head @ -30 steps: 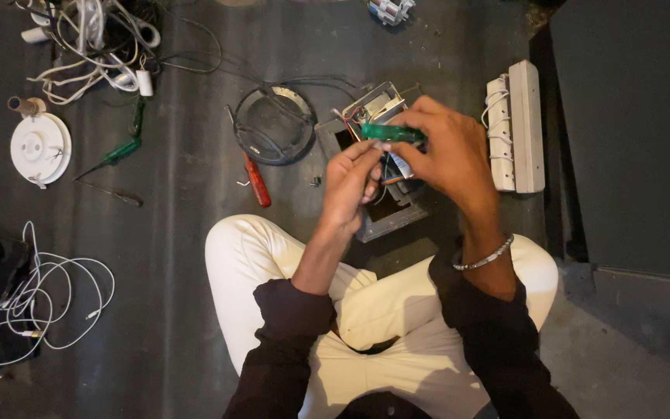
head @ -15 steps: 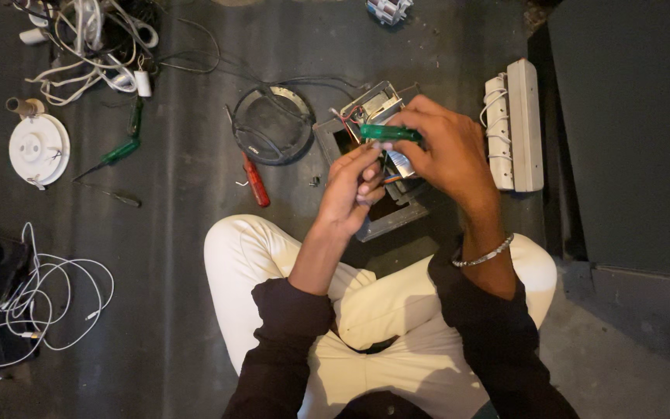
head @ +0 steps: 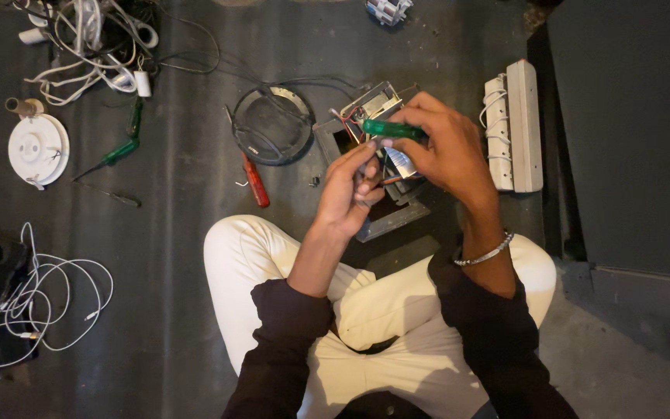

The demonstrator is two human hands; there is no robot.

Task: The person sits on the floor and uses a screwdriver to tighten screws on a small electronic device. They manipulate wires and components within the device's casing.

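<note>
I sit cross-legged on a dark floor. My right hand (head: 447, 151) grips a green-handled screwdriver (head: 391, 129), its handle lying sideways above an opened metal electrical unit (head: 374, 105) with coloured wires. My left hand (head: 352, 190) is closed around a small part just below the screwdriver's tip; the part itself is mostly hidden by my fingers. Both hands hover close together over the unit's grey frame (head: 397, 217).
A red-handled screwdriver (head: 256, 181) lies left of the unit, beside a black ring (head: 271, 124). Another green screwdriver (head: 110, 157), a white round fitting (head: 35, 149), tangled white cables (head: 91, 39) and a white power strip (head: 515, 128) lie around. A dark cabinet (head: 630, 132) stands at right.
Both hands have stayed over the unit, shifting only slightly; the green screwdriver remains in my right hand.
</note>
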